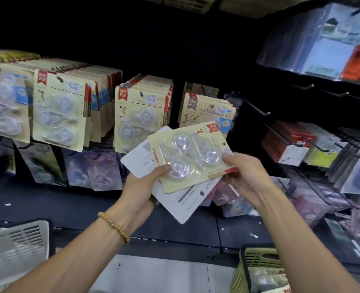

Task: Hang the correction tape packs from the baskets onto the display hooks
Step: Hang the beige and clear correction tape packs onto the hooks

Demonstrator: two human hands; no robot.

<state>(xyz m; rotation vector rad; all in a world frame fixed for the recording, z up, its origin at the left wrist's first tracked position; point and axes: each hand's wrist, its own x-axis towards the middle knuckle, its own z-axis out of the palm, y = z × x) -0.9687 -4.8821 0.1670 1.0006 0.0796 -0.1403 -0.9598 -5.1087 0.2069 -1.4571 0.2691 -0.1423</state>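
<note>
1. Several rows of correction tape packs hang from hooks on a dark display wall, filling the left and middle of the view; each pack is a tan card with clear plastic bubbles on its front.
2. Two bare display hooks jut out of the wall to the right of the last hung row.
3. One grey basket sits at the lower left, and a green basket with packaged goods inside sits at the lower right, both below the shelf edge.
4. Both arms reach up from the bottom of the view, meeting in front of the hung rows.
5. A fanned stack of packs is held between the hands; the top pack faces up with three clear bubbles showing, and white card backs stick out beneath it.
6. The left hand grips the stack from below, thumb pressed on the front of the top pack near a bubble.
7. The right hand pinches the right edge of the top pack, fingers curled around it.
8. A beaded bracelet circles the left wrist.
</note>
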